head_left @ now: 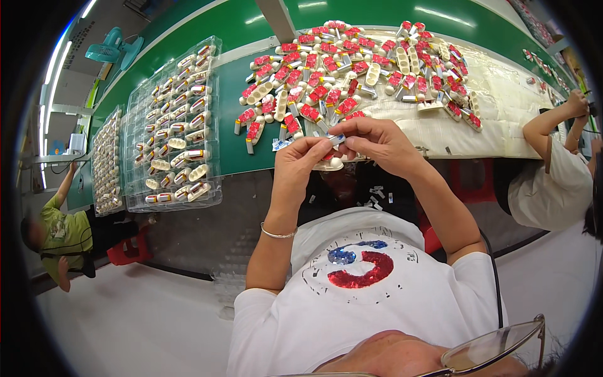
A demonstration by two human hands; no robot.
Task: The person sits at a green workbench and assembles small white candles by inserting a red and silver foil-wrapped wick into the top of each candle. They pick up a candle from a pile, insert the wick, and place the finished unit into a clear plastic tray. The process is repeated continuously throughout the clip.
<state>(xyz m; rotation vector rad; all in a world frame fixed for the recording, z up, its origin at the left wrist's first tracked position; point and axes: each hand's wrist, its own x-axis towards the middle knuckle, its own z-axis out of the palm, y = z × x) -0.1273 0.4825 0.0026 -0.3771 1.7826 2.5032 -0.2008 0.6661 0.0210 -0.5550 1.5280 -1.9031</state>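
Note:
My left hand and my right hand meet at the table's near edge. Between their fingertips is a small flat silvery-white piece with blue marks; both thumbs and forefingers pinch it. Just below the fingers shows a rounded white part, partly hidden, and I cannot tell how it is held. Right beyond my hands lies a wide pile of small white rounded units with red labels and silvery ends. Some lie face down, showing pale oval backs with round hollows.
To the left, a clear plastic tray holds rows of similar units, with another filled tray beyond. A whitish sheet covers the table's right part. A metal post rises behind the pile. Co-workers sit left and right.

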